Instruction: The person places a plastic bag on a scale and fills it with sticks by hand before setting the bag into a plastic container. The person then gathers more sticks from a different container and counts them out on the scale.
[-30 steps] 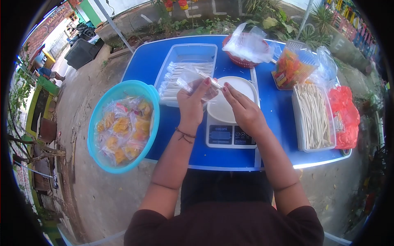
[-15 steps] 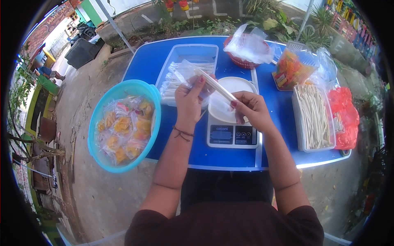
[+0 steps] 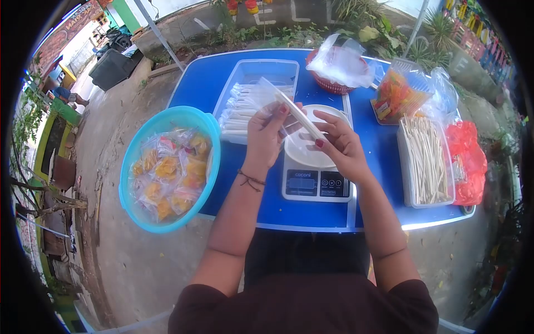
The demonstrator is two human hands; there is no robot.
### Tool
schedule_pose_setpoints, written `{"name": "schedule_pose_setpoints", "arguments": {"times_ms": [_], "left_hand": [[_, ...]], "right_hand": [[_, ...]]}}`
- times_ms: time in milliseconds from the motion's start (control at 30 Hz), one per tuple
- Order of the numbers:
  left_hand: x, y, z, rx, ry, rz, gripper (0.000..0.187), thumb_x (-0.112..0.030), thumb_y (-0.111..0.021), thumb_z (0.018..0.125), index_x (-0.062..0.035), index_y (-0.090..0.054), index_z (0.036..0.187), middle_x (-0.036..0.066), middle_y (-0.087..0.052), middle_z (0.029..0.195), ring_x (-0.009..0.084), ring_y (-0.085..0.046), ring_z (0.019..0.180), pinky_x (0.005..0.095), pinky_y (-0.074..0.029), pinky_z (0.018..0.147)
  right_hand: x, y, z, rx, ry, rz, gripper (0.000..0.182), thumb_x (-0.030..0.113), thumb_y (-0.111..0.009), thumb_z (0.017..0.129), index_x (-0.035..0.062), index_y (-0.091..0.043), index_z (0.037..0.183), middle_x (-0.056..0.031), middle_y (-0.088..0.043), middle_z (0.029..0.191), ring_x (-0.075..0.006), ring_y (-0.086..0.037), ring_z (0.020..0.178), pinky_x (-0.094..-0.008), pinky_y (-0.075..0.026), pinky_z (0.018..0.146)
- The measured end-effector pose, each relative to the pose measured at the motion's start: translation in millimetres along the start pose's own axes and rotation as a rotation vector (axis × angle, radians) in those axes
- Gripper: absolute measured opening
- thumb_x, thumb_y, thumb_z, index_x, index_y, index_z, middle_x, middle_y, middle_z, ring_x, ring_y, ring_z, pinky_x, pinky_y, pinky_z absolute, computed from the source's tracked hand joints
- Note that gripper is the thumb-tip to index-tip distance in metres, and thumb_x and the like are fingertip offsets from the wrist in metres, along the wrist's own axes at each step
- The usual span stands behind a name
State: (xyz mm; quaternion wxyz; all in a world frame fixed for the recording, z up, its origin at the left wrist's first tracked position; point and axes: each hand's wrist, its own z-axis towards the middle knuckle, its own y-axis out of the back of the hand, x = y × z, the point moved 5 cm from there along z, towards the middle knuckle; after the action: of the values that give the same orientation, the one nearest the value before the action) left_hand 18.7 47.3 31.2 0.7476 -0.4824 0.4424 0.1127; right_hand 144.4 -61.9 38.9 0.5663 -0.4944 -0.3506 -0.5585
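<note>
The left hand pinches sticks and a clear bag above the scale, apparently steadying them; the right hand curls at their five-o'clock end, its pinch unclear. A tub sits handily at three o'clock.

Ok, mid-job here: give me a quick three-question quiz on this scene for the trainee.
1. What does the left hand hold?
2. True or false: the red basket stands beyond the scale, farther from the person.
3. Fill in: the translucent box of sticks stands to the person's ____ of the scale.

Key:
1. Pale sticks and a clear plastic bag.
2. True.
3. Right.
</note>
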Motion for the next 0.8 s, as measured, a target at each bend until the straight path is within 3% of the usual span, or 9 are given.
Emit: {"name": "schedule_pose_setpoints", "arguments": {"times_ms": [133,300,533,800], "left_hand": [[3,9,3,-0.077,-0.071,0.066,0.017,-0.013,-0.064,0.092,-0.0011,-0.067,0.104,0.013,-0.069,0.102,0.0183,-0.069,0.087,0.0306,-0.059,0.078],[2,19,4,-0.092,-0.054,0.060,0.015,-0.010,-0.070,0.088,-0.0026,-0.068,0.100,0.008,-0.070,0.089,0.0155,-0.070,0.078,0.0285,-0.060,0.073],[-2,15,0,-0.173,-0.038,0.059,0.017,-0.010,-0.070,0.088,0.0004,-0.067,0.100,0.012,-0.071,0.093,0.0186,-0.071,0.080,0.0255,-0.060,0.069],[-2,17,-1,-0.199,-0.086,0.196,0.022,-0.009,-0.072,0.085,0.0052,-0.067,0.101,0.011,-0.069,0.089,0.0163,-0.068,0.077,0.0278,-0.059,0.073]], "right_hand": [[0,1,-1,-0.025,0.082,-0.121,0.041,-0.008,-0.051,0.093,-0.0011,-0.051,0.133,-0.0139,-0.061,0.122,-0.0217,-0.064,0.106,-0.0297,-0.051,0.092],[12,-3,-5,-0.038,0.228,-0.600,0.046,-0.012,-0.052,0.086,0.0034,-0.057,0.129,-0.0169,-0.066,0.114,-0.0222,-0.067,0.099,-0.0310,-0.053,0.087],[16,-10,-8,-0.066,0.416,-0.891,0.052,-0.014,-0.054,0.079,0.0043,-0.059,0.128,-0.0197,-0.062,0.122,-0.0310,-0.065,0.104,-0.0360,-0.054,0.086],[11,-10,-6,-0.055,0.555,-1.124,0.051,-0.013,-0.057,0.077,0.0032,-0.060,0.125,-0.0189,-0.060,0.124,-0.0329,-0.064,0.106,-0.0376,-0.054,0.087]]}}
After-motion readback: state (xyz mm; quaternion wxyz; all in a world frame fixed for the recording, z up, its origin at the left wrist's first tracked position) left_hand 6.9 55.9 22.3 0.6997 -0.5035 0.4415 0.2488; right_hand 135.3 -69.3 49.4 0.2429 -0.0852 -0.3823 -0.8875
